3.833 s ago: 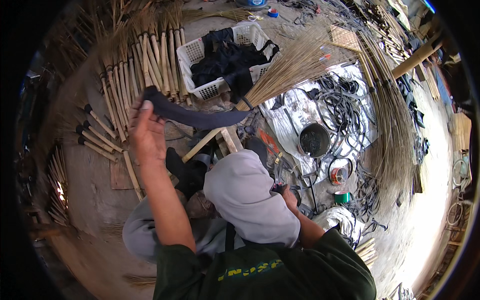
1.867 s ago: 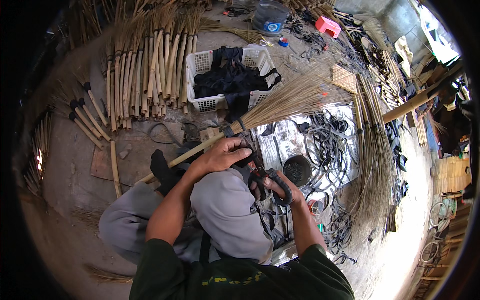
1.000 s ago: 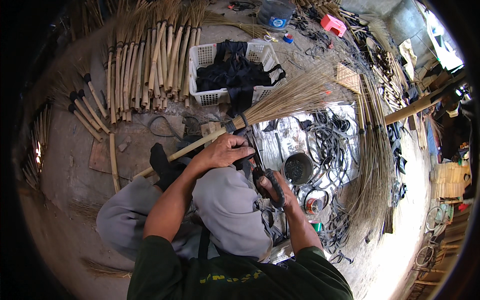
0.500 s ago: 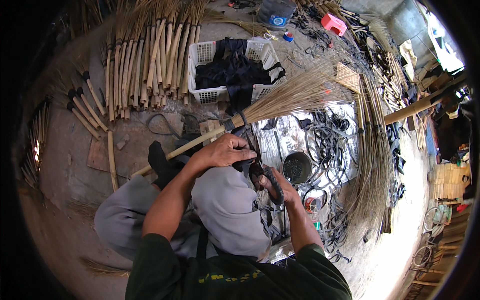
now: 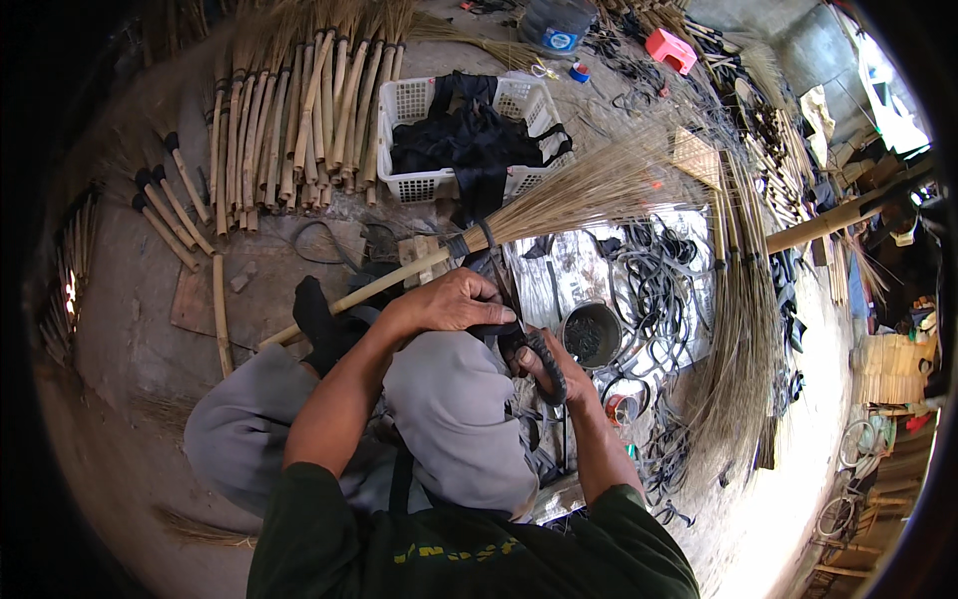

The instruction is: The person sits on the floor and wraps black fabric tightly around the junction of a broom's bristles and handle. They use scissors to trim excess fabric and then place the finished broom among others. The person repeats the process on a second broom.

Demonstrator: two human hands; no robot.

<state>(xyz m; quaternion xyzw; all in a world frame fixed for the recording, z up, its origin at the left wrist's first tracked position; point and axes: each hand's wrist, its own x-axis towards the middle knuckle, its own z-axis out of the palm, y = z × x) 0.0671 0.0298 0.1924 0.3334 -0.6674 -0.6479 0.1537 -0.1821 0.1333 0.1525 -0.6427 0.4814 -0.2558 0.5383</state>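
My right hand point(image 5: 561, 371) is closed round the dark-wrapped handles of a pair of scissors point(image 5: 548, 365), whose blades point away from me. Pinched in my left hand point(image 5: 454, 302) is a black strip point(image 5: 491, 328), right beside the blades above my raised knee. My fingers hide part of the strip. Just beyond both hands lies a broom point(image 5: 374, 290), its pale stick slanting up to the right and its bristles fanned out. A dark band wraps the stick where the bristles begin. Right of the scissors stands a round metal pot point(image 5: 591, 335) holding small dark pieces, probably nails.
A white plastic basket point(image 5: 414, 187) full of black cloth or rubber stands ahead. Rows of brooms point(image 5: 289, 130) lie at the far left, more bristle bundles point(image 5: 743, 329) on the right. Tangled black strips point(image 5: 659, 285) cover a shiny sheet. A pink stool point(image 5: 670, 50) stands far back.
The fingers of both hands have shifted slightly at the scissors and the strip. The broom, pot and basket stay in place.
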